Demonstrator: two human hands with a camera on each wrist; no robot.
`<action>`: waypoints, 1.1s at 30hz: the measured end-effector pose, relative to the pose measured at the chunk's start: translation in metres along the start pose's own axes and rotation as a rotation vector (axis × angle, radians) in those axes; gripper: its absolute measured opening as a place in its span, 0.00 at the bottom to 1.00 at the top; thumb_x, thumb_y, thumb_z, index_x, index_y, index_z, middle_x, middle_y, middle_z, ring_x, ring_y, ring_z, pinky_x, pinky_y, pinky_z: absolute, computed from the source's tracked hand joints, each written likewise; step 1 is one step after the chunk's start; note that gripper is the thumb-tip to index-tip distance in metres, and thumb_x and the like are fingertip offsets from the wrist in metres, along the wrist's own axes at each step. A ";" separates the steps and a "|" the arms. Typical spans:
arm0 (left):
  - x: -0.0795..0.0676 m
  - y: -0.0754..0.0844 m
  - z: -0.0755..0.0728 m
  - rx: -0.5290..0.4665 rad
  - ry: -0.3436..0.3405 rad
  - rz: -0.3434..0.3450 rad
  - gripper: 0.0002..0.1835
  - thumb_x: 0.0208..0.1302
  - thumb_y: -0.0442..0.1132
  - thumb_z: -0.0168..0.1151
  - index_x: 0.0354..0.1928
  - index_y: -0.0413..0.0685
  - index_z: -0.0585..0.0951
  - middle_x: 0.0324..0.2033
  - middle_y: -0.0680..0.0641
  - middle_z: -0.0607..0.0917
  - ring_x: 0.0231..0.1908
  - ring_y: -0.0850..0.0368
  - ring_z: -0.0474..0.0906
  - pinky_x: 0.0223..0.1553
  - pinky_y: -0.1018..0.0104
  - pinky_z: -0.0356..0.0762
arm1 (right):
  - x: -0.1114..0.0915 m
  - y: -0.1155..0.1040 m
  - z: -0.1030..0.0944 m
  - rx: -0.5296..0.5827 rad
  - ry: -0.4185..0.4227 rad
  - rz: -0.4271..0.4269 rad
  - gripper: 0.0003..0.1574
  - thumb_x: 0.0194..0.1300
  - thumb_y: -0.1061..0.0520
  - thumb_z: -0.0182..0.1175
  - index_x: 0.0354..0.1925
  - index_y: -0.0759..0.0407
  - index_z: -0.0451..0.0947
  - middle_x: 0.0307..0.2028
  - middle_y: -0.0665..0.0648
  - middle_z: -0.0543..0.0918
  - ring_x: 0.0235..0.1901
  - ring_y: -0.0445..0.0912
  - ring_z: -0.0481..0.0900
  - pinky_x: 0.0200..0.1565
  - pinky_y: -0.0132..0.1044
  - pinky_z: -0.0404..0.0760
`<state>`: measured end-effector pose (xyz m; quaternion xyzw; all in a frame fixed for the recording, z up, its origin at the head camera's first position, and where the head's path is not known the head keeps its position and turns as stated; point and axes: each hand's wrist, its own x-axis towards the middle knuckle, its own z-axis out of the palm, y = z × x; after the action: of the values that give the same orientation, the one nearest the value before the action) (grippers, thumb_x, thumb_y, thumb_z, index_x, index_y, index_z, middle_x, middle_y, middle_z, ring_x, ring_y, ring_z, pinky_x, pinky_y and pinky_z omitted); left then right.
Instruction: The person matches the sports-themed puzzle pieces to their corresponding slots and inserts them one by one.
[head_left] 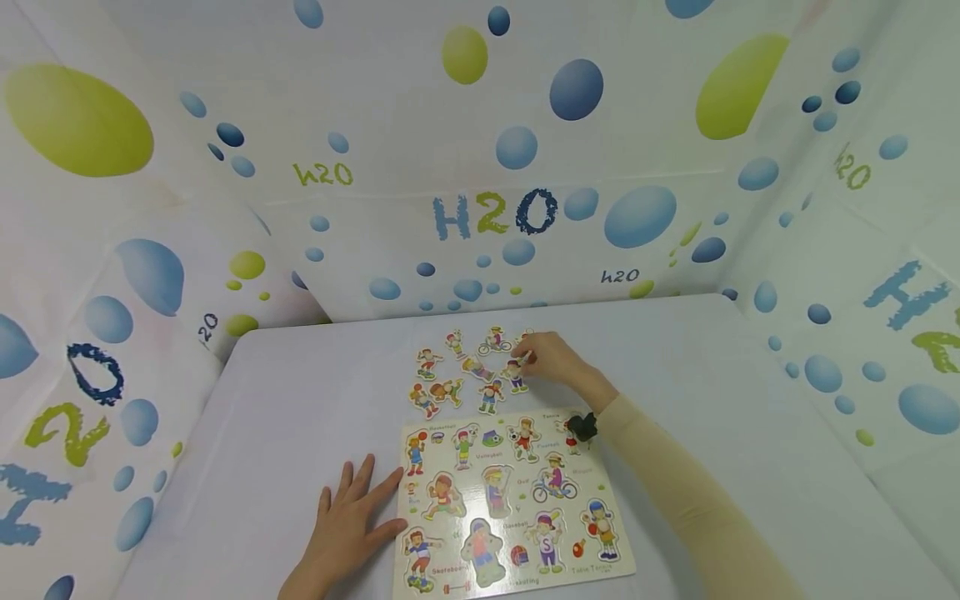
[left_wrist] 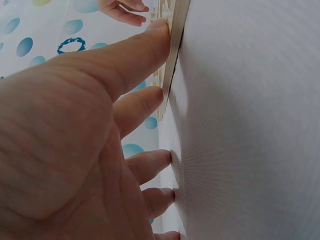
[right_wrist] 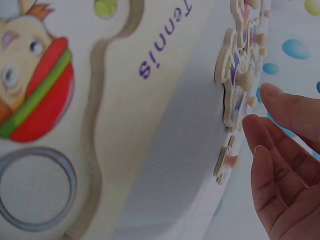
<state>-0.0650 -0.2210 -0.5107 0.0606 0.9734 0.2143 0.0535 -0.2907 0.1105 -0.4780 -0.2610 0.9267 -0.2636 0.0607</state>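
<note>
A wooden puzzle board (head_left: 517,500) printed with sports figures lies on the white-covered table. With fingers spread, my left hand (head_left: 341,529) rests at the board's left edge; in the left wrist view the thumb and a fingertip touch that edge, and other fingertips press the cloth. Beyond the board lie several loose puzzle pieces with small wooden knobs. My right hand (head_left: 553,358) hovers at the right side of these pieces, close to a baseball-figure piece (head_left: 515,379). In the right wrist view the thumb and fingers stand apart, nothing between them, near a knobbed piece (right_wrist: 231,80).
A bicycle piece (head_left: 495,340) and a skateboard-figure piece (head_left: 427,363) are among the loose ones. A black object (head_left: 582,427) covers part of the board's top right corner beside the right wrist. Patterned cloth walls (head_left: 495,208) surround the table.
</note>
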 end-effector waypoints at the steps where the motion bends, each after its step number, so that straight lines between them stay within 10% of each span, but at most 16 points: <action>1: 0.000 0.000 0.000 0.001 0.002 0.002 0.39 0.51 0.61 0.69 0.65 0.57 0.75 0.72 0.33 0.61 0.71 0.23 0.47 0.61 0.19 0.44 | 0.000 0.000 0.000 0.002 -0.004 0.005 0.20 0.57 0.64 0.69 0.50 0.63 0.83 0.46 0.59 0.87 0.39 0.48 0.84 0.46 0.39 0.83; 33: -0.001 0.002 -0.001 -0.016 0.020 0.015 0.37 0.53 0.59 0.69 0.65 0.57 0.75 0.72 0.33 0.61 0.71 0.23 0.47 0.61 0.19 0.44 | 0.003 0.003 0.017 -0.023 0.008 -0.063 0.07 0.57 0.65 0.68 0.37 0.61 0.86 0.35 0.56 0.86 0.34 0.44 0.80 0.41 0.37 0.80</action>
<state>-0.0635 -0.2194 -0.5087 0.0652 0.9717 0.2230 0.0427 -0.2903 0.1027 -0.4940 -0.2898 0.9212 -0.2555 0.0457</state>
